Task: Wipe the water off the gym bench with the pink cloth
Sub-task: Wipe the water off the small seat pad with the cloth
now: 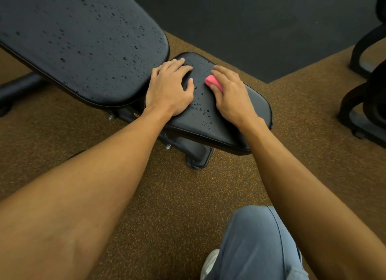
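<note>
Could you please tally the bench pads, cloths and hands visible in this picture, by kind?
Bench pads: 2, back pad and seat pad
Cloths: 1, pink cloth
Hands: 2, left hand and right hand
Total: 5

- Under you, from 3 o'clock round through 6 to 9 o'clock, lies a brown rubber gym floor [171,196] flecked with small yellow specks.
- From 12 to 2 o'clock you see a matte dark grey flat surface [250,29], seemingly floor matting. Its straight edges run diagonally and meet the brown floor in a corner at about 2 o'clock.
- At 3 o'clock you have a black curved tubular metal machine frame [356,60], cut off by the picture's edge. Its lower loop and flat black base foot [363,129] rest on the brown floor.
- The light around you is soft and even, with a dull sheen on the black tubes.
</note>
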Action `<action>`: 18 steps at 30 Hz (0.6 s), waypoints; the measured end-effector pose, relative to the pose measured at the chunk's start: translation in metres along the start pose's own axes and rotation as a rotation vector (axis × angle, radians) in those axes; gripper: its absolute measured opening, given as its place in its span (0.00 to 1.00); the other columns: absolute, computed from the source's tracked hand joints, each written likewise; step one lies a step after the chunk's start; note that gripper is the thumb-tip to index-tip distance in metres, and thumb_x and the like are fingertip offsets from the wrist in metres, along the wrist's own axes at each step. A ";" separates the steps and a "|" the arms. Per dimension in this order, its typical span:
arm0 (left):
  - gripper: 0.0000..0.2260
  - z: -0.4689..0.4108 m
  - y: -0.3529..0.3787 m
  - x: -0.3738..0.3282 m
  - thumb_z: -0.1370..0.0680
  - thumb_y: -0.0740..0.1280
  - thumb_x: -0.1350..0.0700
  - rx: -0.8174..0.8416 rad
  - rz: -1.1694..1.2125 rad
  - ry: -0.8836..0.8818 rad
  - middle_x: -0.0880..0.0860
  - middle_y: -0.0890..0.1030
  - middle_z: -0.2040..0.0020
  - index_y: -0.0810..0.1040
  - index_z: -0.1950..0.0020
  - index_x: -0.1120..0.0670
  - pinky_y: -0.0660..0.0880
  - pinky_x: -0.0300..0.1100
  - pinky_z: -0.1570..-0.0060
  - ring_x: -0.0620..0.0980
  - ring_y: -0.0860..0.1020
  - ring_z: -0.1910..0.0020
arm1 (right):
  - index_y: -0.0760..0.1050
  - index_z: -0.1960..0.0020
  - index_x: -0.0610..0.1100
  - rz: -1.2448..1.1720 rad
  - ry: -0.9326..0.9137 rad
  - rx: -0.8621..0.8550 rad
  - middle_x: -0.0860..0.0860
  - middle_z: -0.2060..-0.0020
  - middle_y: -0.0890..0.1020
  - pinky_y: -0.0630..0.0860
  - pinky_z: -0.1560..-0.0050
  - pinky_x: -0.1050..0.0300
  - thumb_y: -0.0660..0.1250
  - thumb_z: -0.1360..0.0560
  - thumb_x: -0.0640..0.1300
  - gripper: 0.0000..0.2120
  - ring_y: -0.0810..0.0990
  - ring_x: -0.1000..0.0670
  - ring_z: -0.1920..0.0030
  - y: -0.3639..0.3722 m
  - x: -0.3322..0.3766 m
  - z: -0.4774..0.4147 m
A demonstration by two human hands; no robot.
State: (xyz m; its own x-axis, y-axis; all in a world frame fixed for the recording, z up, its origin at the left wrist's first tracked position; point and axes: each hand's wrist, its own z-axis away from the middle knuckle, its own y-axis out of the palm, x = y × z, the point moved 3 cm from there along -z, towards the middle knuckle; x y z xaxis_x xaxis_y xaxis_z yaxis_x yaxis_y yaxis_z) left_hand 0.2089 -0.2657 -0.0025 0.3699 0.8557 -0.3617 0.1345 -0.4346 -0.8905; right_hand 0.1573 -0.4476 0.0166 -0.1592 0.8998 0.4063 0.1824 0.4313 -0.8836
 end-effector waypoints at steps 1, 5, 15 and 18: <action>0.22 0.000 0.000 0.000 0.16 0.58 0.43 0.001 0.000 0.000 0.48 0.71 0.20 0.75 0.23 0.47 0.58 0.51 0.21 0.47 0.65 0.20 | 0.75 0.23 0.40 -0.002 -0.045 0.026 0.45 0.23 0.75 0.65 0.20 0.50 0.62 0.13 0.49 0.22 0.71 0.43 0.23 -0.002 0.001 0.005; 0.23 -0.001 0.001 0.001 0.16 0.59 0.43 -0.001 0.009 -0.002 0.48 0.71 0.20 0.76 0.24 0.47 0.58 0.51 0.21 0.48 0.65 0.20 | 0.77 0.25 0.42 0.030 -0.062 0.034 0.47 0.24 0.77 0.62 0.22 0.58 0.64 0.13 0.50 0.21 0.73 0.45 0.24 -0.016 -0.014 0.021; 0.21 -0.002 0.003 0.002 0.15 0.58 0.46 -0.009 0.005 0.004 0.48 0.72 0.20 0.75 0.24 0.47 0.58 0.51 0.21 0.47 0.66 0.20 | 0.77 0.25 0.42 -0.012 -0.115 0.066 0.47 0.24 0.76 0.64 0.20 0.53 0.64 0.13 0.49 0.20 0.72 0.45 0.23 -0.003 0.005 -0.006; 0.20 -0.002 0.004 0.002 0.16 0.58 0.47 -0.019 0.017 -0.002 0.48 0.72 0.21 0.76 0.25 0.48 0.59 0.51 0.21 0.47 0.66 0.20 | 0.80 0.27 0.43 -0.002 -0.147 0.059 0.48 0.26 0.78 0.60 0.23 0.67 0.64 0.13 0.51 0.19 0.75 0.47 0.26 -0.015 -0.009 0.015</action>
State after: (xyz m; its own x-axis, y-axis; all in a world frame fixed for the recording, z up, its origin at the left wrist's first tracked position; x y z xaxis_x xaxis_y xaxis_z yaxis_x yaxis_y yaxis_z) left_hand 0.2119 -0.2661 -0.0062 0.3705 0.8487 -0.3773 0.1456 -0.4543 -0.8789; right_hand 0.1414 -0.4635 0.0229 -0.3010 0.8774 0.3735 0.1251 0.4246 -0.8967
